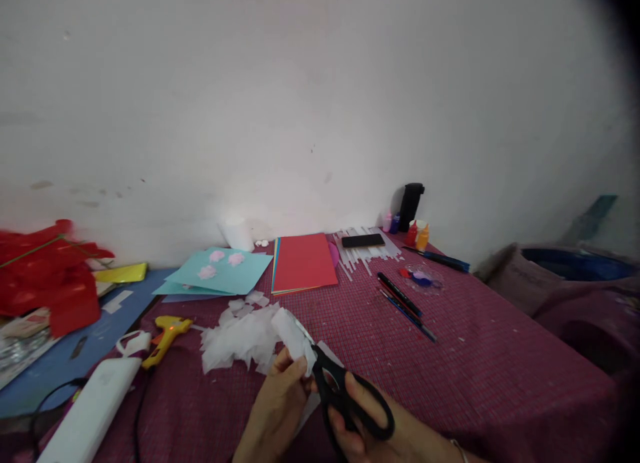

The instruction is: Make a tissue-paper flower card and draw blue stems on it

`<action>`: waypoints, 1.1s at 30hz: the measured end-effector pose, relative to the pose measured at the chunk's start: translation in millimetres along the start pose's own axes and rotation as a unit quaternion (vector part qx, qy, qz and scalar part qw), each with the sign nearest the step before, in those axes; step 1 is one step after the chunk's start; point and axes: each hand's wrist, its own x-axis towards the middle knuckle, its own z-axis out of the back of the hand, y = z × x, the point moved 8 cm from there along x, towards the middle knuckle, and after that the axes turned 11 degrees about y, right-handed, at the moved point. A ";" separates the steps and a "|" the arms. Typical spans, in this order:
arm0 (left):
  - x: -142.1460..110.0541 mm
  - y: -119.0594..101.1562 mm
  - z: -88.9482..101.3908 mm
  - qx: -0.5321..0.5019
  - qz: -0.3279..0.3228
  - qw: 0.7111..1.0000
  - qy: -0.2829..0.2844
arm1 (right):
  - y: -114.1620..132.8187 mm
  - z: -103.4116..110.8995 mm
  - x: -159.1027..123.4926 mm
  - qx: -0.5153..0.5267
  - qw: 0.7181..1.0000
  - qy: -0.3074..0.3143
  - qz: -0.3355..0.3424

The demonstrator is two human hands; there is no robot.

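Right hand (370, 448) grips black scissors (320, 361), fingers closed around them; left hand (277, 393) pinches white paper (291, 332) against the blades. Checked red tablecloth (480, 363) extends to a scuffed white wall (320, 116); paper scraps (237, 343) lie on the cloth, near the left hand.

We record a small craft workspace; home or workshop, we cannot tell. Evidence: a cloth-covered table (480, 336) against a marked wall (310, 103), yellow glue gun (167, 336), coloured paper (306, 263), small coloured bottles (423, 237), scissors (324, 363) in use.
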 end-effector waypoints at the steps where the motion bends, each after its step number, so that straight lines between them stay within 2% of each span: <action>1: -0.6 0.0 1.8 0.001 0.003 1.000 0.000 | -0.7 -2.5 1.9 0.030 0.999 0.014 -0.005; 5: -5.1 0.2 12.1 0.006 0.023 1.000 0.008 | 4.8 -16.6 14.4 0.101 0.992 0.079 -0.004; 9: -10.4 -9.2 19.4 0.015 0.022 1.000 0.007 | 9.5 -21.5 31.6 0.112 0.991 0.072 -0.019; 12: -12.7 -21.7 27.5 0.029 0.017 0.999 -0.012 | 11.8 -15.9 43.9 0.100 0.994 0.028 -0.038; 15: -13.2 -35.4 45.1 0.014 0.010 0.999 -0.042 | 16.9 -11.1 55.5 0.075 0.995 0.012 -0.063; 20: -5.6 -59.6 72.2 0.032 -0.008 0.998 -0.055 | 31.6 -7.7 74.5 0.026 0.992 0.065 -0.106; 27: -2.4 -84.7 101.0 0.130 0.042 0.973 -0.188 | 37.8 11.4 90.1 0.010 0.978 0.100 -0.181; 30: -0.2 -95.5 107.9 0.174 0.038 0.963 -0.201 | 40.7 17.8 95.5 0.012 0.976 0.106 -0.190; 33: 3.8 -96.7 116.1 0.172 0.040 0.964 -0.200 | 45.5 22.3 102.0 0.021 0.976 0.106 -0.191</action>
